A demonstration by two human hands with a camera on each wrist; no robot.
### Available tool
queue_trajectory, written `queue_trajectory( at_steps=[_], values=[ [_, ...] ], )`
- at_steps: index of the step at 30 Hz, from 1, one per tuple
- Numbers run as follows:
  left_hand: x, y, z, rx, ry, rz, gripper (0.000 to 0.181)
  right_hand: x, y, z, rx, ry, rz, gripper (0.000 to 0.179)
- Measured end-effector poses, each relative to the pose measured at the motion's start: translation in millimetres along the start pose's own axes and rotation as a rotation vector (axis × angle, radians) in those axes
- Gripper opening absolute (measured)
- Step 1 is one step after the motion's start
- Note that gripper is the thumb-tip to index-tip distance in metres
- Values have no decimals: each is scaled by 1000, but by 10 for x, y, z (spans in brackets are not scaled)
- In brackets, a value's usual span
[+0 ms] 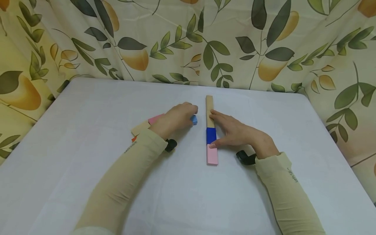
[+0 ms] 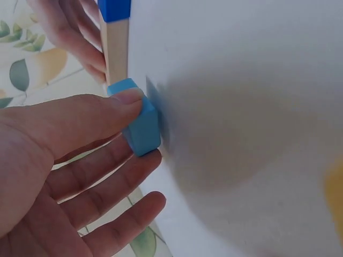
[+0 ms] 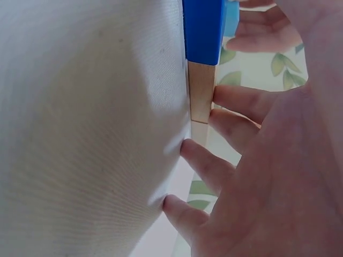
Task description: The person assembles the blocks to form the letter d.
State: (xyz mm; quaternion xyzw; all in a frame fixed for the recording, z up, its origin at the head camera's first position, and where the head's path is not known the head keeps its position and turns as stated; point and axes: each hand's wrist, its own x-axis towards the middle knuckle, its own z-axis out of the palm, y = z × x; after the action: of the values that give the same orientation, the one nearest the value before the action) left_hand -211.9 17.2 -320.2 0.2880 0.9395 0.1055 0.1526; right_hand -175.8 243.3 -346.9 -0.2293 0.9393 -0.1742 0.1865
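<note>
My left hand (image 1: pixel 175 118) pinches a light blue block (image 2: pixel 143 128) between thumb and fingers, close over the white cloth and left of a straight row of blocks. That row runs away from me: a pink block (image 1: pixel 212 156) nearest, a dark blue block (image 1: pixel 211 135) after it, then plain wooden blocks (image 1: pixel 209 106) at the far end. My right hand (image 1: pixel 238 132) rests along the row's right side with fingers spread. Its thumb lies over the pink block near the dark blue one. In the right wrist view, two fingertips (image 3: pixel 217 95) touch a wooden piece and two others reach the cloth.
Left of the row, partly covered by my left forearm, lie a pink block (image 1: pixel 155 118), a wooden block (image 1: pixel 140 127) and an orange piece (image 1: pixel 134 138). A white cloth (image 1: pixel 188 195) covers the table. Behind it hangs a leaf-and-fruit patterned curtain (image 1: pixel 176 65).
</note>
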Motion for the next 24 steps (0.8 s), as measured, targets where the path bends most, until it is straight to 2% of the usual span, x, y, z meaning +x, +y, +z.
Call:
queue_trajectory(
  at_steps=[9,19,24],
  values=[
    [68,143,65,-11,-7,4,30,-13,-4,-2,4,-7,5,113],
    [68,223,94,-8,34,3,35,6,4,-1,9,-6,0,112],
    [85,240,119,22,69,28,36,-5,13,0,12,-9,7,112]
  ],
)
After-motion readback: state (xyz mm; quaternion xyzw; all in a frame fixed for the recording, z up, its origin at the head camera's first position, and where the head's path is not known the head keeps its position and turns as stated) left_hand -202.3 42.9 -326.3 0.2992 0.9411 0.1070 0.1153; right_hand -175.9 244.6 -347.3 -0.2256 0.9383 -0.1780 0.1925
